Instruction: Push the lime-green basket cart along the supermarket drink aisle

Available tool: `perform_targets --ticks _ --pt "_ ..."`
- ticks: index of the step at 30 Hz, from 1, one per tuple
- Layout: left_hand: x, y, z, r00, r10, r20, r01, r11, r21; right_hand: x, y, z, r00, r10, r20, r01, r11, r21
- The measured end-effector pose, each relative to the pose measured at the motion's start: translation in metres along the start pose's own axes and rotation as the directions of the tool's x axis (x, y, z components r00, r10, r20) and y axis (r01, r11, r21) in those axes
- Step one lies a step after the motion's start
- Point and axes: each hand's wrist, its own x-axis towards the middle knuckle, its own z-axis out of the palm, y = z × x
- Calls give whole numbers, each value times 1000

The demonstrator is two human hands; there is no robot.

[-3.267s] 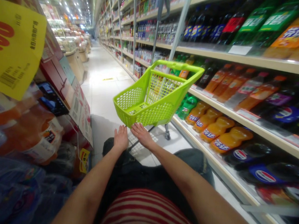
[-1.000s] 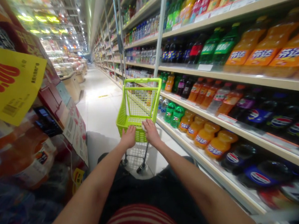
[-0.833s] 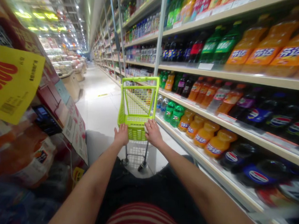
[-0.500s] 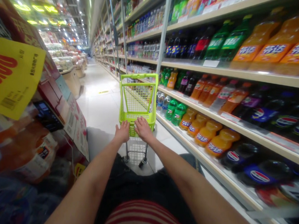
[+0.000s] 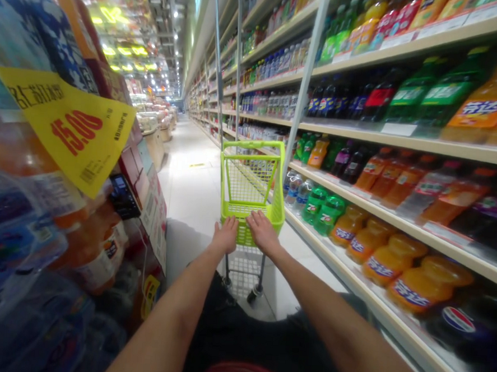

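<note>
Shopping cart [image 5: 247, 205] upright beside stocked drink shelves [image 5: 403, 140]. Left hand [image 5: 226, 236] and right hand [image 5: 263, 233] loosely open at its near end, with any actual hold unclear.

The yellow price sign [image 5: 77, 133] shows a red 15.00; its black characters along the top are warped, and the fine print beside its barcode [image 5: 88, 174] is too small to read. On the bottom shelf [image 5: 352, 276], the green bottles [image 5: 314, 205] are marked 7UP, the orange bottles [image 5: 409, 283] 芬达, and a dark bottle [image 5: 479, 329] bears the Pepsi emblem [image 5: 458, 319]. 芬达 also stands on an orange bottle [image 5: 484, 108] higher up.
</note>
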Motion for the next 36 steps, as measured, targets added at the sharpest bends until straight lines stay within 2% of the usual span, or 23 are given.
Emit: perform_targets --ticks 3,8,12,17,20,22,24,26,31,36 --pt "-3 -3 2 1000 5 -10 -5 1000 4 -3 13 0 998 55 17 -55 998 -27" --pt "-3 -4 6 1000 -1 -22 1 1000 -14 -9 35 2 990 140 -23 -140 990 -32" --pt "-3 -3 2 1000 -5 -9 5 999 -38 -5 25 5 994 106 -40 -106 994 4" --pt "-6 -6 -4 1000 -29 -8 29 999 -38 4 5 -3 999 -20 32 21 1000 -12" --pt "-5 -9 -1 999 -19 -33 19 1000 -7 6 5 -9 999 -12 45 12 1000 -5" --pt "-4 -10 3 992 -109 -58 108 994 -20 5 8 -13 999 16 51 -17 1000 10" --pt "-3 -10 8 964 -259 -56 255 964 -78 3 13 -17 997 33 69 -35 999 29" --pt "-3 -9 13 945 -326 -35 319 939 -125 0 18 -18 996 39 85 -42 998 37" --pt "-5 -1 20 964 -261 -50 254 961 -110 -11 26 -15 1000 15 20 -15 1000 17" --pt "2 1 14 970 -243 -10 240 965 -107 -15 35 -7 999 -13 -29 13 1000 -1"
